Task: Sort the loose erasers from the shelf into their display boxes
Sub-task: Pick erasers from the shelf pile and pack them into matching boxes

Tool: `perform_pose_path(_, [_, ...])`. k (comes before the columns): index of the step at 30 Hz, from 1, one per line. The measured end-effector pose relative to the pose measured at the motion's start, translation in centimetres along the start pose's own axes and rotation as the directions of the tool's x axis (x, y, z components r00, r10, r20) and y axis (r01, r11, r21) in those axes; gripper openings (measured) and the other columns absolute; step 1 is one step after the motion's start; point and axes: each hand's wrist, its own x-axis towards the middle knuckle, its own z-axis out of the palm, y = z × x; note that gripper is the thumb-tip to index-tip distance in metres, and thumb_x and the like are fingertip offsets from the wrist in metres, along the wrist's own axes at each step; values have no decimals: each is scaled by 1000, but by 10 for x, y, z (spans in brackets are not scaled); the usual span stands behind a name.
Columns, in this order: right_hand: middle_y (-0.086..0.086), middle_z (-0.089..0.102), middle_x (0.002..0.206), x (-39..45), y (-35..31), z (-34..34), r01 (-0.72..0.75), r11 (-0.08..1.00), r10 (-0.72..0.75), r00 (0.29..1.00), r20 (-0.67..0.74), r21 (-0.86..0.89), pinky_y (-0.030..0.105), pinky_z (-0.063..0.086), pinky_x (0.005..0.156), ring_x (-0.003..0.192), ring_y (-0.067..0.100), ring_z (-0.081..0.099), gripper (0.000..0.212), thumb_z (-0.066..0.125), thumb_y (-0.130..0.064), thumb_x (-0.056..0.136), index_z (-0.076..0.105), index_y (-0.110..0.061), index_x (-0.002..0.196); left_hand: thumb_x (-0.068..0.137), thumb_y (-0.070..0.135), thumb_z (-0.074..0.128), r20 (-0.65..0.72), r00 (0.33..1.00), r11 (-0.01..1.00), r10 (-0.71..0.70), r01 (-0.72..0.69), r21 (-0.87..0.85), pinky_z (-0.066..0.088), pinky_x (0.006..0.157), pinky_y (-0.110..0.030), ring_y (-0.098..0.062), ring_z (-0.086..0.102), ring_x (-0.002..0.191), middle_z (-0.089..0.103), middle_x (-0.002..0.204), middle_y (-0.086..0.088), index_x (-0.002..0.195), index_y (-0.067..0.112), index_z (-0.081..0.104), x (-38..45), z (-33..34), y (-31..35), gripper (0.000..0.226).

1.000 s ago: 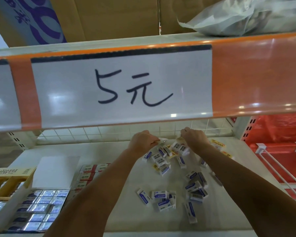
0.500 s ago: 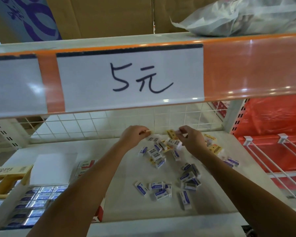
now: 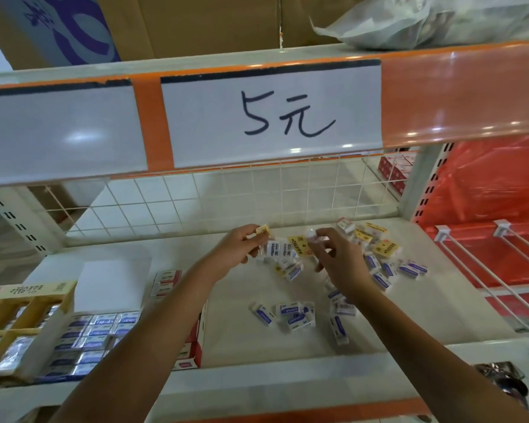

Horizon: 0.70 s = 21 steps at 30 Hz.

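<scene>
Several loose erasers in blue-and-white sleeves lie scattered on the white shelf, with yellow-labelled ones at the back right. My left hand pinches a small yellow-labelled eraser above the pile. My right hand pinches a small wrapped eraser near a yellow-labelled one. A white display box filled with rows of blue erasers stands at the left.
A yellow divided box sits at the far left, a red-and-white box beside the white one. A wire grid backs the shelf. The upper shelf's price strip overhangs. Red hook racks stand right.
Both hands have lifted off the back of the pile and drawn slightly toward me, each now pinching an eraser. The view has tilted down, so more of the shelf shows.
</scene>
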Motion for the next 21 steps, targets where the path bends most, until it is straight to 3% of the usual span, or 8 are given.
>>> perform_pose_path(5, [0,69,102,-19,-3,2,82,988,-86,996,-25,-131,9,42,42,57,2,63,27,48,-35,95,54,-22,118,99,31,45,82,989,978,-125,137,-159,27,47,-17,-5,42,51,58,76,0,98,20,56,-17,13,-1,15])
perform_pose_path(10, [4,70,88,-30,-8,-4,182,952,-225,961,-161,-246,32,55,51,60,16,66,29,49,-33,94,56,-19,118,101,28,39,173,970,945,-169,209,-250,18,43,-17,-5,33,45,53,54,9,95,18,50,-30,16,2,16])
perform_pose_path(12, [4,70,77,-35,-10,-3,288,903,-358,915,-188,-318,30,52,43,52,16,64,29,49,-35,94,59,-15,112,101,27,38,201,963,922,-180,236,-308,16,44,-18,-6,30,47,50,54,7,97,18,51,-34,18,4,16])
perform_pose_path(15, [4,70,80,-43,-12,4,379,848,-456,878,-145,-369,27,51,41,51,14,62,32,42,-35,92,61,-14,107,101,25,40,222,957,898,-186,257,-356,17,41,-16,-5,32,46,49,57,5,96,17,54,-40,20,5,17])
perform_pose_path(21, [4,66,102,-60,-19,21,200,970,-219,966,-135,-140,34,57,64,73,16,65,21,60,-18,91,61,-14,111,99,23,45,239,934,844,-265,345,-411,18,34,-12,-3,32,44,45,65,-1,101,12,58,-48,22,2,17])
